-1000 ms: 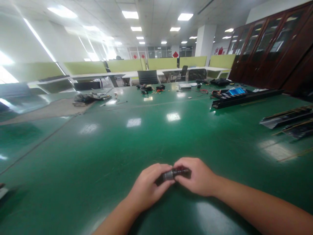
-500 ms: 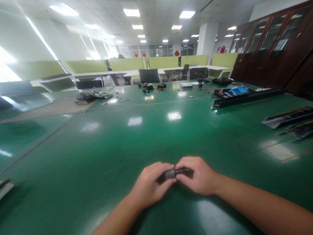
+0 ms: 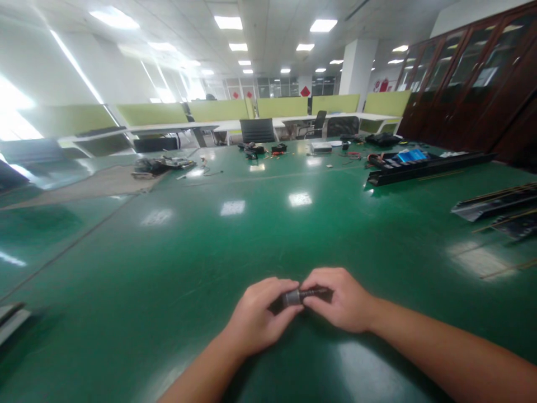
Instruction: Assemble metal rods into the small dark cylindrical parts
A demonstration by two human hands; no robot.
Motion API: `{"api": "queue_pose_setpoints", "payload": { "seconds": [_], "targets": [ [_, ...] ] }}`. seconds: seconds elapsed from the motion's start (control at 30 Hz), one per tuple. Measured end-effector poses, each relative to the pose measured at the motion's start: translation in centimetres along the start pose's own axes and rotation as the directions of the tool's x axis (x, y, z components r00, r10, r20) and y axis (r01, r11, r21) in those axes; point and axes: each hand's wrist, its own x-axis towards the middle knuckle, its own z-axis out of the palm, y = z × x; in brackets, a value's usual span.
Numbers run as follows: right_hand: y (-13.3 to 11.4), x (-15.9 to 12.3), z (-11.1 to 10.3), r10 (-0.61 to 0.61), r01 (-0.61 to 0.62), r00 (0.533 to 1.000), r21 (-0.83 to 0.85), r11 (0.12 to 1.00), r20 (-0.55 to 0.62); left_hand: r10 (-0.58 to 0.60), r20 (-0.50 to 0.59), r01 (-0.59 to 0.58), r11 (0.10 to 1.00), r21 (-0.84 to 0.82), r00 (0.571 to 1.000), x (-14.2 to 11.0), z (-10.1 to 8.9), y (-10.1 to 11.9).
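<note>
Between my two hands, low in the middle of the head view, is a small dark grey cylindrical piece (image 3: pixel 292 298) with a thinner, ribbed dark end pointing right. Its exact kind is unclear. My left hand (image 3: pixel 260 313) is closed around the thick body, thumb below and fingers above. The thumb and fingertips of my right hand (image 3: pixel 339 299) pinch it where the thinner part begins. That thin end reaches into the hollow of my right hand. Part of the body is hidden inside my left palm. Both hands are low over the green tabletop (image 3: pixel 201 246).
On the right lie a long black metal channel (image 3: pixel 403 174) with a blue item on it, and more metal channels (image 3: pixel 495 202). A heap of parts (image 3: pixel 161 164) sits far left, and small black parts (image 3: pixel 254 150) lie at the back. A pale bar (image 3: pixel 12 322) juts in at left.
The view has shifted very slightly, so the room sits a little further right. Both hands keep the same grip on the cylindrical piece, with no clear movement.
</note>
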Motion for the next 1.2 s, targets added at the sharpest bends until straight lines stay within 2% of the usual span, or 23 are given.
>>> {"api": "queue_pose_setpoints", "payload": {
  "seconds": [1.2],
  "targets": [
    [0.19,-0.04,-0.11,0.032,-0.032,0.999,-0.010,0.999,-0.018,0.009,0.000,-0.009,1.000,0.025,1.000,0.22,-0.30,0.18]
  ]
}}
